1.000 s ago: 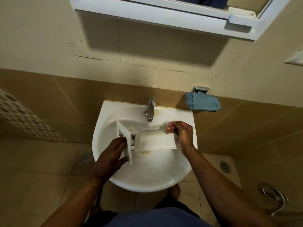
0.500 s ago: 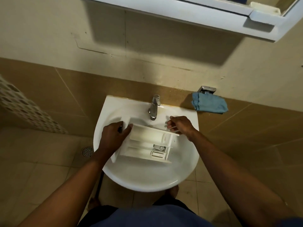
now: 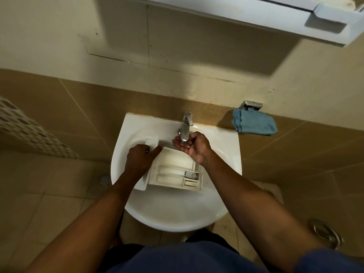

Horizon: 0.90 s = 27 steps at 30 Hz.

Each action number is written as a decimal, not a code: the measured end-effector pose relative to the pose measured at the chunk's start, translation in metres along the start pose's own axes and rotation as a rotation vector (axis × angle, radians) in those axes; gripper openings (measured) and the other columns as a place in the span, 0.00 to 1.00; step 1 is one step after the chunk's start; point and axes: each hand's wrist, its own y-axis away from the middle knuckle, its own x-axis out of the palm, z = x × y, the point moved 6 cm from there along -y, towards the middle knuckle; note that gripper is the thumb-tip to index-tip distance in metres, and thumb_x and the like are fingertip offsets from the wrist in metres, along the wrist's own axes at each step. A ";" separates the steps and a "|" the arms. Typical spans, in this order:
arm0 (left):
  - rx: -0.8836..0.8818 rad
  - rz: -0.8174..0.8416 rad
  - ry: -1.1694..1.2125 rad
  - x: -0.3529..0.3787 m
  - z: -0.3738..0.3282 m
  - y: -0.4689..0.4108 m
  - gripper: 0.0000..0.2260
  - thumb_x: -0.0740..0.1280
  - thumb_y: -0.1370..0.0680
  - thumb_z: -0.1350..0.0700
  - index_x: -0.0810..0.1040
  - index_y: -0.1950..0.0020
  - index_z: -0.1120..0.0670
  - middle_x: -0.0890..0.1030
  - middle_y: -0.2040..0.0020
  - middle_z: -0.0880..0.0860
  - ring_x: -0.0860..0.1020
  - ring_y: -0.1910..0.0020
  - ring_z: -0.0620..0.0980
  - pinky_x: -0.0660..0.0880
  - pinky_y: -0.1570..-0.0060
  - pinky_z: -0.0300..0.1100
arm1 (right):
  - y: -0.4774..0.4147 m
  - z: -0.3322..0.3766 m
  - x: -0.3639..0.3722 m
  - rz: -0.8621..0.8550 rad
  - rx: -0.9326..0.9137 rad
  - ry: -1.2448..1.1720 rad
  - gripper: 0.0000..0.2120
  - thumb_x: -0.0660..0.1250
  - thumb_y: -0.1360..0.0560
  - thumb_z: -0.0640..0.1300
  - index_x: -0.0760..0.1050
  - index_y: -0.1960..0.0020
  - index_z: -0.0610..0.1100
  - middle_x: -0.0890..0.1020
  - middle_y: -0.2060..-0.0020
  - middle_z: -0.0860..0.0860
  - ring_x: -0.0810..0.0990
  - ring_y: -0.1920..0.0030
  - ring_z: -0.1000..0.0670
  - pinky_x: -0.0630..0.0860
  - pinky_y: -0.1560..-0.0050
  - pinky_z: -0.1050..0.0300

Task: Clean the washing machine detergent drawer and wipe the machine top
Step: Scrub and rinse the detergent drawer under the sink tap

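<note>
Two hands work at a white sink [image 3: 177,221] in the middle of the frame. The drawer [image 3: 173,174] lies in the bowl with its compartments up, its front panel toward the left of the frame and its upper corner close under the tap [image 3: 186,123]. The left hand [image 3: 139,160] grips the drawer at the front panel, with fingers curled over the panel and the thumb stretched along the rim. The right hand [image 3: 197,148] is off the drawer. Its fingers and thumb curl round the lower end of the tap's spout, and a ring [image 3: 188,147] shows on one finger. Whether water is running I cannot tell.

The drawer looks like thin moulded plastic, so it is probably light and stiff, and likely slick once wet. Its dividers are thin, and a small grey insert [image 3: 190,174] in a right-hand compartment might come loose. The front panel or the long side walls seem the safest places to hold, not the dividers. One hand at the panel should steady it for rinsing. A yellowish film lines the compartments.

No brand, label or writing can be read on the drawer, tap or sink.

A blue cloth [image 3: 254,123] hangs at the right of the frame, apart from the sink, and would probably serve for the machine top. The washing machine is not in view
</note>
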 end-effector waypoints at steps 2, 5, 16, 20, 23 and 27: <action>-0.009 -0.016 -0.011 0.002 0.000 0.001 0.27 0.70 0.23 0.38 0.69 0.72 0.56 0.72 0.74 0.52 0.71 0.73 0.49 0.66 0.67 0.41 | -0.007 -0.002 0.000 -0.003 0.035 -0.035 0.21 0.52 0.19 0.41 0.72 0.36 0.26 0.83 0.52 0.31 0.83 0.51 0.32 0.80 0.42 0.37; -0.007 -0.042 -0.040 0.005 -0.001 0.003 0.27 0.69 0.22 0.38 0.71 0.70 0.57 0.74 0.73 0.54 0.74 0.72 0.50 0.67 0.65 0.43 | -0.007 -0.005 0.007 0.036 0.070 -0.060 0.21 0.50 0.17 0.42 0.76 0.44 0.28 0.84 0.54 0.33 0.84 0.51 0.34 0.81 0.45 0.40; -0.007 -0.108 -0.102 0.013 -0.007 0.011 0.24 0.68 0.22 0.36 0.69 0.70 0.50 0.73 0.72 0.49 0.75 0.70 0.49 0.75 0.62 0.44 | -0.015 -0.013 0.015 0.093 0.107 -0.171 0.22 0.51 0.18 0.44 0.77 0.50 0.29 0.85 0.55 0.33 0.87 0.58 0.35 0.84 0.56 0.42; -0.010 -0.139 -0.157 0.014 -0.007 0.011 0.26 0.66 0.22 0.35 0.70 0.70 0.52 0.75 0.72 0.50 0.76 0.70 0.51 0.75 0.64 0.44 | -0.018 -0.014 0.016 0.108 0.118 -0.194 0.23 0.51 0.17 0.45 0.78 0.50 0.29 0.85 0.55 0.33 0.87 0.57 0.35 0.84 0.54 0.41; -0.040 -0.149 -0.163 0.014 -0.005 0.009 0.25 0.67 0.22 0.36 0.71 0.70 0.53 0.75 0.72 0.50 0.76 0.70 0.51 0.72 0.64 0.43 | -0.021 -0.014 0.016 0.131 0.126 -0.215 0.25 0.51 0.16 0.48 0.78 0.50 0.29 0.85 0.54 0.33 0.87 0.56 0.35 0.84 0.53 0.41; -0.017 -0.191 -0.156 0.010 -0.007 0.011 0.24 0.69 0.22 0.39 0.69 0.71 0.52 0.71 0.75 0.48 0.71 0.75 0.46 0.66 0.66 0.40 | -0.020 -0.015 0.015 0.157 0.142 -0.231 0.25 0.51 0.16 0.47 0.78 0.49 0.29 0.85 0.54 0.33 0.87 0.56 0.35 0.83 0.52 0.40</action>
